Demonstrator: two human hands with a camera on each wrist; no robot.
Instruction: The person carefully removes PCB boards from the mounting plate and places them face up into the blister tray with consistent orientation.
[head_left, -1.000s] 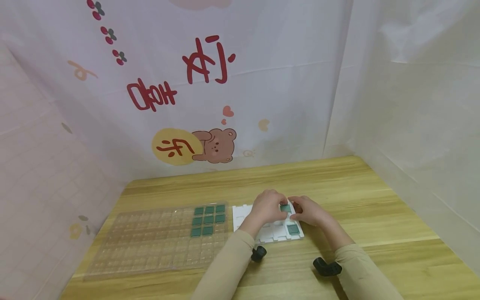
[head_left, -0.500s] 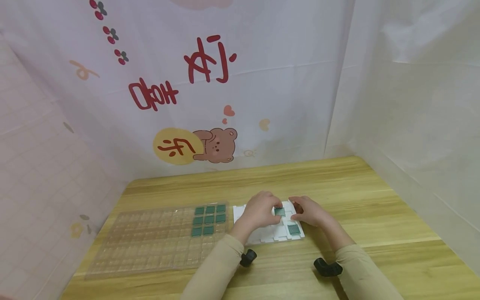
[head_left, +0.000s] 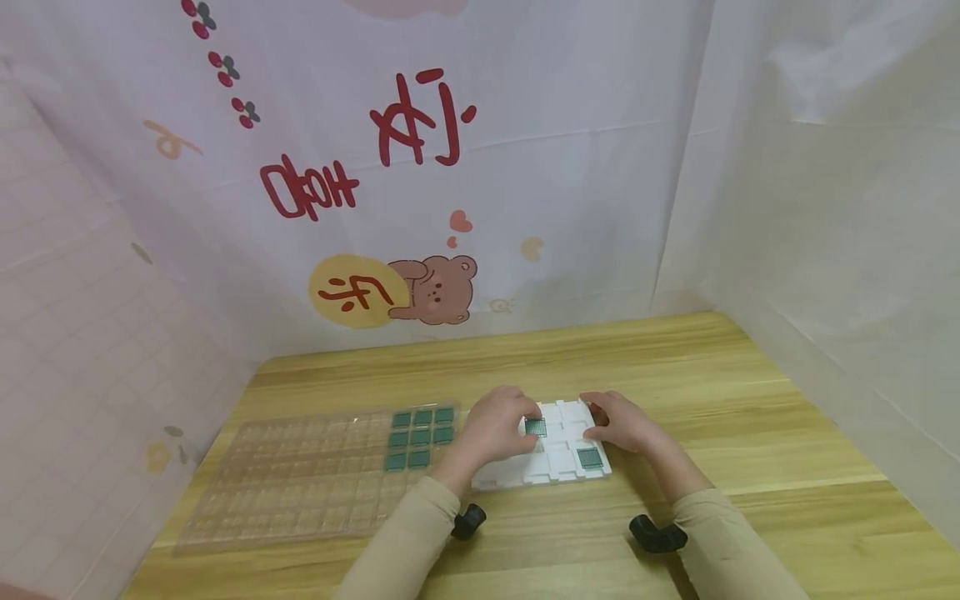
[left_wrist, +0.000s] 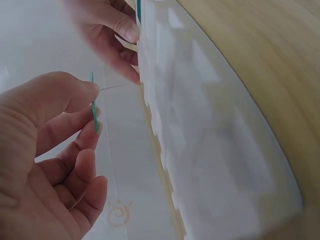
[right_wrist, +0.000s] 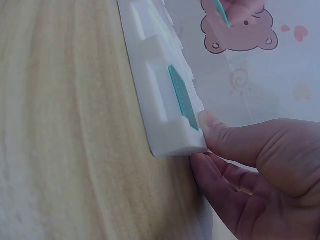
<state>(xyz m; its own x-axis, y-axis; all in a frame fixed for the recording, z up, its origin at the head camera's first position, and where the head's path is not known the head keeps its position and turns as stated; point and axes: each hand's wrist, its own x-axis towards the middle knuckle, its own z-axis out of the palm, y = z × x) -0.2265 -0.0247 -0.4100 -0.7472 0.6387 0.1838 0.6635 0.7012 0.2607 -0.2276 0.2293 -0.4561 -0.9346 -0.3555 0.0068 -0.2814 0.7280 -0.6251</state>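
Between its thumb and fingertips, my left hand (head_left: 491,429) pinches a small green circuit board (left_wrist: 94,112), held above the white foam tray (head_left: 558,454) in the head view. Edge-on in the left wrist view, the board is apart from the tray. My right hand (head_left: 624,422) grips the tray's right end, thumb on its edge and fingers beneath, as the right wrist view shows. A second green circuit board (right_wrist: 183,97) sits in a pocket at that end, near the right thumb. My left hand and forearm hide the tray's left part.
Left of the white tray lies a wide clear plastic tray (head_left: 300,479) with many pockets. Several green boards (head_left: 421,436) fill pockets at its right end. The wooden table (head_left: 720,367) meets a printed white curtain (head_left: 585,183) at the back and sides.
My left hand has moved left with the green circuit board, away from the right end of the white tray. The right hand has stayed at the tray's end.
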